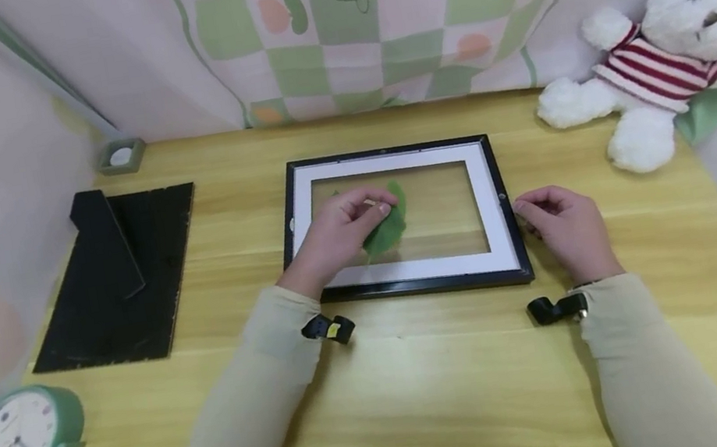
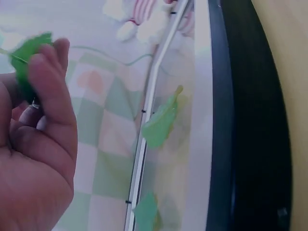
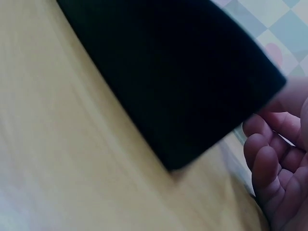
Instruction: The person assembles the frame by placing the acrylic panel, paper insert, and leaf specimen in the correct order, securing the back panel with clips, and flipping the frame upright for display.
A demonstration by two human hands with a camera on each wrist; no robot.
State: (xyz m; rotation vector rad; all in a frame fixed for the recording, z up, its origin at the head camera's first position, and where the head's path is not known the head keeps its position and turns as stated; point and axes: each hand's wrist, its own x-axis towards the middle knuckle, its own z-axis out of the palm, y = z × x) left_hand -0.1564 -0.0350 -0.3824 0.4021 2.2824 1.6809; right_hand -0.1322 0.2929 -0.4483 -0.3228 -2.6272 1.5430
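A green leaf (image 1: 385,233) is pinched between the thumb and fingers of my left hand (image 1: 342,234), above a black picture frame (image 1: 426,288) with a white inner mat (image 1: 497,208). The held leaf (image 2: 29,57) also shows in the left wrist view. Two more leaves, one paler leaf (image 2: 161,122) and a second leaf (image 2: 147,211), lie inside the frame; my left hand mostly covers them in the head view. At the frame's right edge rests my right hand (image 1: 569,228), its fingers loosely curled and fingertips right at the border.
A black backing board (image 1: 82,317) with a stand leg (image 1: 109,245) lies left on the wooden table (image 1: 416,396). Nearer stands a green clock (image 1: 18,446). A small square holder (image 1: 122,157) is at the back left, a white teddy bear (image 1: 665,57) at the back right.
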